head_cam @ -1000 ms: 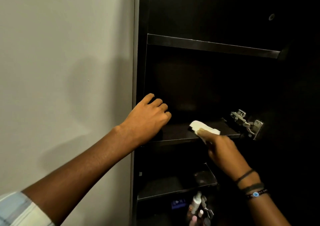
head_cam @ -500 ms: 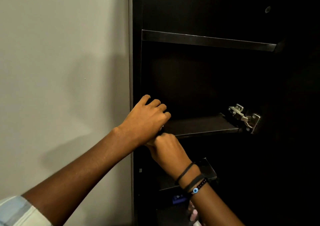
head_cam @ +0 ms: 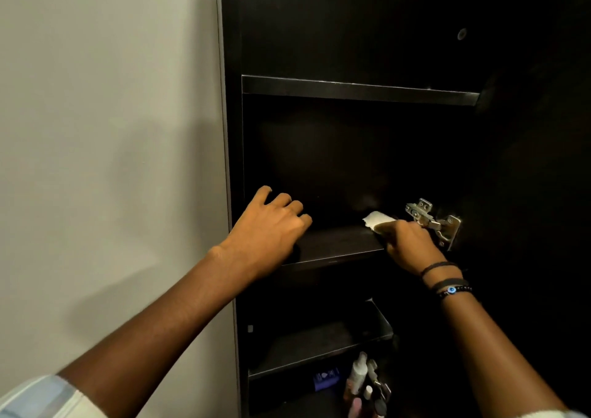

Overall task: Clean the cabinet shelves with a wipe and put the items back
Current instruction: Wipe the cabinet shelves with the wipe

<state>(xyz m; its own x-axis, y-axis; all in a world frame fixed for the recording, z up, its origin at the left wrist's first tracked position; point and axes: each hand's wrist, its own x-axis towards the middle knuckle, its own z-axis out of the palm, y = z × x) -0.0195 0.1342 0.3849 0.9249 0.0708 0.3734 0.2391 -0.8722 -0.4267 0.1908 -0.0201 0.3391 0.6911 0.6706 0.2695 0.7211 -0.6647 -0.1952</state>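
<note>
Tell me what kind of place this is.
Probably a home, perhaps a bathroom or bedroom: a tall dark cabinet beside a plain wall, a door hinge, and small toiletry-like bottles low down.

Left hand point(head_cam: 268, 225) loosely bent, seemingly braced; right hand point(head_cam: 407, 246) pinching wipe point(head_cam: 376, 219).

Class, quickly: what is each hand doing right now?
Left hand: open, resting on the shelf.
Right hand: holding the wipe.
</note>
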